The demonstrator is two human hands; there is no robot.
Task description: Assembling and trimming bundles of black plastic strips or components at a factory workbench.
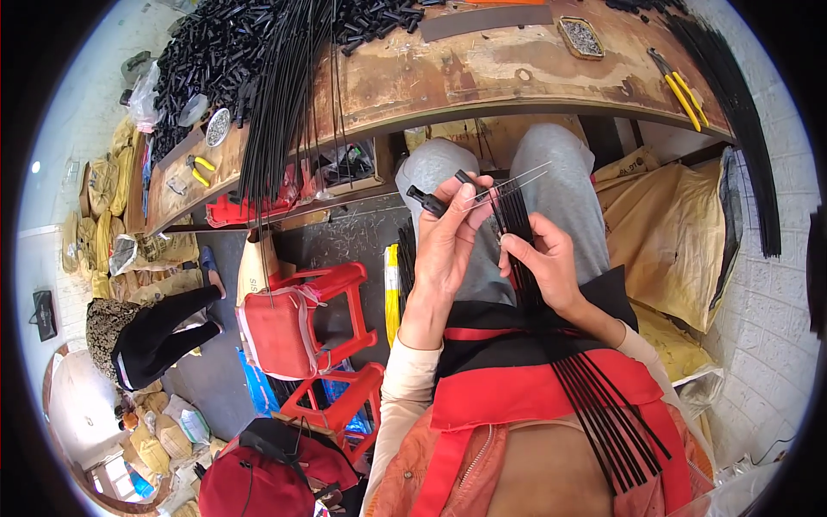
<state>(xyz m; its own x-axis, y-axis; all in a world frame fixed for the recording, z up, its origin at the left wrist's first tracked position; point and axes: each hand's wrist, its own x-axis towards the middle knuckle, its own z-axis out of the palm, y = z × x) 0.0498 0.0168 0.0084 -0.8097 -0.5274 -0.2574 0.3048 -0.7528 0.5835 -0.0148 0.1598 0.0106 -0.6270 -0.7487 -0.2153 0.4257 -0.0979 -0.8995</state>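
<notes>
Over my lap, my left hand (452, 220) pinches a black tubular plastic fitting (425, 200) between its fingers. A second short black piece (465, 177) shows at its fingertips. Two thin metal wires (524, 176) run from these fingers toward the upper right, across a bundle of thin black rods (514, 211). My right hand (547, 263) is closed round that bundle, thumb on top. The rods' other ends (607, 422) fan out over my red and black apron (517, 396). Exactly how the wires meet the rods is too small to tell.
The wooden workbench (482, 73) ahead carries a heap of black fittings (215, 60), long black rods (284, 95), a dish of small metal parts (581, 39) and yellow-handled pliers (685, 96). Red stools (336, 293) stand left. A person in black trousers (168, 332) bends farther left.
</notes>
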